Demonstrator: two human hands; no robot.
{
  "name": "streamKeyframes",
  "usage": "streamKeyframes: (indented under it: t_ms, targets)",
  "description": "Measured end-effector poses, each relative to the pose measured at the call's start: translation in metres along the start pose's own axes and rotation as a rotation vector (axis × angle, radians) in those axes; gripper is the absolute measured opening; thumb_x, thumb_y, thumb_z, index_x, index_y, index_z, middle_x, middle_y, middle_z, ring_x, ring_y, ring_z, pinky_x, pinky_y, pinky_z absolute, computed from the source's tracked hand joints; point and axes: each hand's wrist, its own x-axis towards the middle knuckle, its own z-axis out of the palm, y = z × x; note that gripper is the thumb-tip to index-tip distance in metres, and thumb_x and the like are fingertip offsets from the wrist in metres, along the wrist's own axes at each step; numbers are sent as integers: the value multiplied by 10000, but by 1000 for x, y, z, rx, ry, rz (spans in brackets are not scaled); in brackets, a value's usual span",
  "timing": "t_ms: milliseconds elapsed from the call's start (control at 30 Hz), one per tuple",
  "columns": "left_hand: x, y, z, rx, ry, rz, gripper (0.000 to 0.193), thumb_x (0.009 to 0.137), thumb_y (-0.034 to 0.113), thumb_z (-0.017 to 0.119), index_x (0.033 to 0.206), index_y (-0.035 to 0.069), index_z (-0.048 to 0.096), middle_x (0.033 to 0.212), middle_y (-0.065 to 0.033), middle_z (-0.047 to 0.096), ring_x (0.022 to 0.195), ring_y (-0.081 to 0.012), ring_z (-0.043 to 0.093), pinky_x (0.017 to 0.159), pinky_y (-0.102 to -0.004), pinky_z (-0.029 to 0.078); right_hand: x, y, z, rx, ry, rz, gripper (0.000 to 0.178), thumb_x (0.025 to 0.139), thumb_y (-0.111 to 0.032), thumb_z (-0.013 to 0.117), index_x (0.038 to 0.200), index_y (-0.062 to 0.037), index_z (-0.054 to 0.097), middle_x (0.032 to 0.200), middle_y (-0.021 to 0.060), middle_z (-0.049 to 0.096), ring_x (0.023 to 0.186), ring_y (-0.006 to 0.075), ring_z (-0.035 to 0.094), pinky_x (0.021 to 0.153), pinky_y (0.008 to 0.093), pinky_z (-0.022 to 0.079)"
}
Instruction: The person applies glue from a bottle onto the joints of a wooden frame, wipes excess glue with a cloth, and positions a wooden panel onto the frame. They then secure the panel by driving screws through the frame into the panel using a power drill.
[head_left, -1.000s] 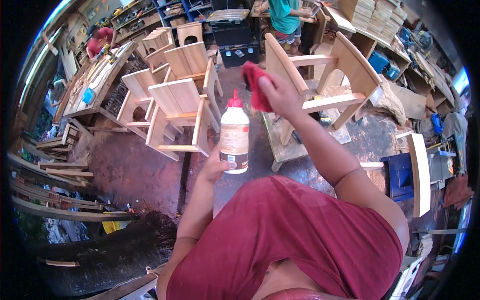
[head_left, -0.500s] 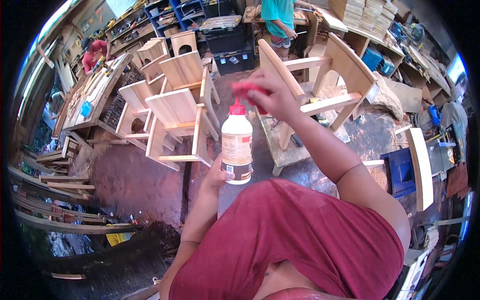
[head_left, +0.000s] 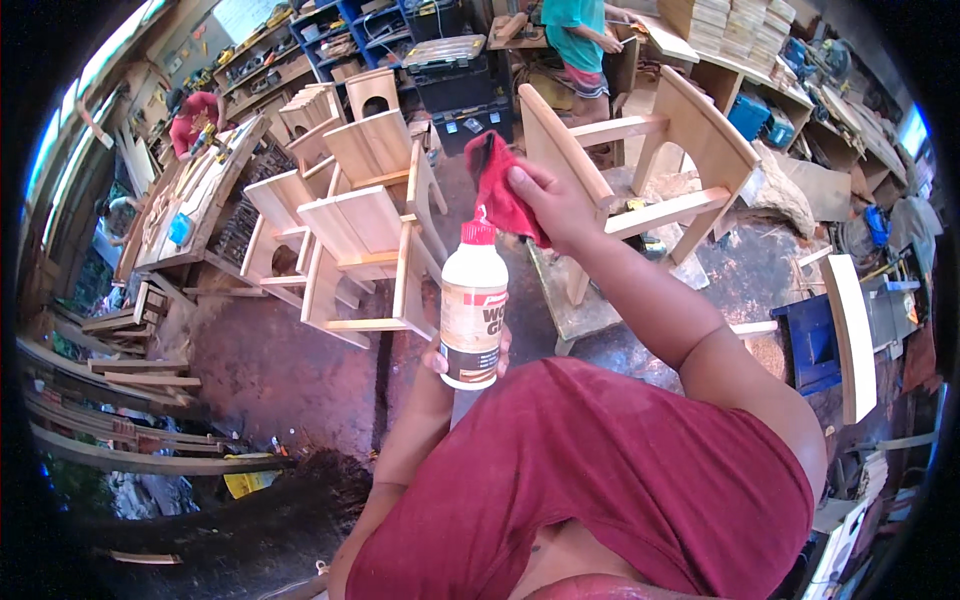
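My left hand (head_left: 437, 362) is wrapped around the lower part of a white glue bottle (head_left: 472, 322) with a red cap, held nearly upright in front of me. Pinched in my right hand (head_left: 552, 203) is a red cloth (head_left: 500, 192) with a dark patch, hanging just above and beside the bottle's nozzle tip (head_left: 482, 212). Whether the cloth touches the nozzle, I cannot tell. Ahead on the right, an unfinished wooden chair frame (head_left: 655, 205) lies on a low worktable (head_left: 555, 305).
Several wooden chairs (head_left: 360, 225) stand grouped on the left floor. Black toolboxes (head_left: 462, 90) are stacked at the back. One person in a teal shirt (head_left: 573, 35) stands beyond; another in red (head_left: 197, 120) is at a bench (head_left: 210, 180). A curved board (head_left: 850, 340) stands at right.
My right hand has moved slightly right and down, and the cloth now hangs open from it. The bottle has turned in my left hand and dropped slightly. The teal-shirted person has shifted right.
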Motion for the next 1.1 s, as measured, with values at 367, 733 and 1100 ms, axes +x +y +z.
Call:
streamKeyframes:
  t_ms: [367,733,1100]
  targets:
    - [-13,12,0,404,224,-130,871,550,233,725,1288,-64,370,1061,-191,587,902,-298,646,781,-380,537,-10,-3,15,-348,-157,65,255,919,-247,595,1014,-10,606,853,12,629,729,63,553,661,244,463]
    - [6,-2,21,-264,-78,-25,1166,547,222,825,1431,-22,105,999,-267,516,843,-415,625,732,-439,555,-3,-13,17,-709,-83,-516,239,909,-218,576,961,15,594,772,66,617,701,151,583,661,319,463]
    - [10,-6,22,-278,-94,-101,1192,523,223,857,1437,-3,126,1009,-267,518,839,-416,619,701,-437,545,0,-27,-7,-332,214,-83,293,948,-320,524,1000,-43,604,797,6,605,689,120,555,642,300,466]
